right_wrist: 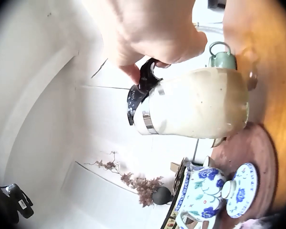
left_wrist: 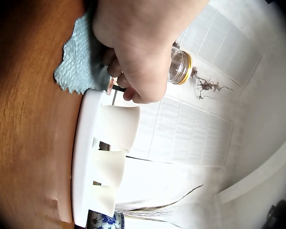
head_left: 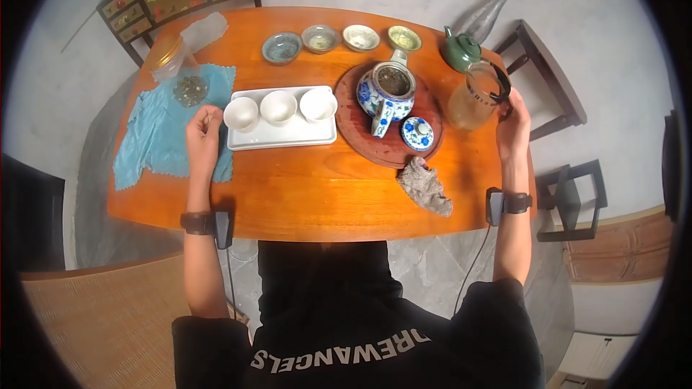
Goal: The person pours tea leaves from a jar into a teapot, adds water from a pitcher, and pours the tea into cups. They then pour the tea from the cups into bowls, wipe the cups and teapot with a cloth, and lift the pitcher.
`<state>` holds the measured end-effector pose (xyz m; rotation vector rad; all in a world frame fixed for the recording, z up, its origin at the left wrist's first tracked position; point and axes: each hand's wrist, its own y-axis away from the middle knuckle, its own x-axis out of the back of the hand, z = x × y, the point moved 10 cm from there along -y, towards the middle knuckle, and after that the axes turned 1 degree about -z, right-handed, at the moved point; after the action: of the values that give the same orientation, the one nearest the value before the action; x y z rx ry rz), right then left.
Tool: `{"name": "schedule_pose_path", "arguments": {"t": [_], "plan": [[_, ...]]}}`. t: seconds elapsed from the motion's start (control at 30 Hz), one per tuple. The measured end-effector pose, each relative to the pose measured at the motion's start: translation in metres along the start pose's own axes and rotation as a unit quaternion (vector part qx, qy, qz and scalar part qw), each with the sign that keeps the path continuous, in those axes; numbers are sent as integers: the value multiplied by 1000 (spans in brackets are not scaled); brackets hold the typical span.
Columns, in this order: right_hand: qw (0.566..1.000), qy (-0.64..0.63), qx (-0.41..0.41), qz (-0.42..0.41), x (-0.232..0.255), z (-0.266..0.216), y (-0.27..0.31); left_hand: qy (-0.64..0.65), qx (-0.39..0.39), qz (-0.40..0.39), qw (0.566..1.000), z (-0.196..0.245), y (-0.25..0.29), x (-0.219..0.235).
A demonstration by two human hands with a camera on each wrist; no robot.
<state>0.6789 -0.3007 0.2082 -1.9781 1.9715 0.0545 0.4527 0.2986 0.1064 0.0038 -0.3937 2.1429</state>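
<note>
My right hand (head_left: 514, 126) grips the black handle of a glass pitcher (head_left: 468, 104) at the table's right side; the right wrist view shows the pitcher (right_wrist: 200, 105) with cloudy pale contents and my hand (right_wrist: 148, 33) round its handle. My left hand (head_left: 205, 137), fingers curled with nothing visible in them, is beside a white tray (head_left: 281, 137) with three white cups (head_left: 278, 106), at the edge of a blue cloth (head_left: 155, 130). In the left wrist view the hand (left_wrist: 138, 52) hides part of the cloth (left_wrist: 78, 57).
An uncovered blue-and-white teapot (head_left: 382, 94) stands on a round red-brown board (head_left: 353, 130), its lid (head_left: 418, 133) beside it. A grey rag (head_left: 425, 187) lies in front. Several bowls (head_left: 321, 39) line the back; a green teapot (head_left: 461, 49) is back right, a gold-lidded jar (head_left: 169, 61) back left.
</note>
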Motion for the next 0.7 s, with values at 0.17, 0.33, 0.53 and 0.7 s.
{"name": "schedule_pose_path", "arguments": {"t": [0.17, 0.33, 0.53, 0.7], "plan": [[996, 3, 9, 92, 46, 20, 26, -10, 6, -4, 1000, -8, -2, 2], [993, -32, 18, 109, 62, 36, 42, -3, 11, 13, 1000, -7, -1, 4], [936, 153, 207, 241, 46, -15, 79, 0, 18, 12, 1000, -8, -1, 3], [875, 395, 276, -51, -88, -50, 107, 6, 20, 10, 1000, -14, -2, 7]]}}
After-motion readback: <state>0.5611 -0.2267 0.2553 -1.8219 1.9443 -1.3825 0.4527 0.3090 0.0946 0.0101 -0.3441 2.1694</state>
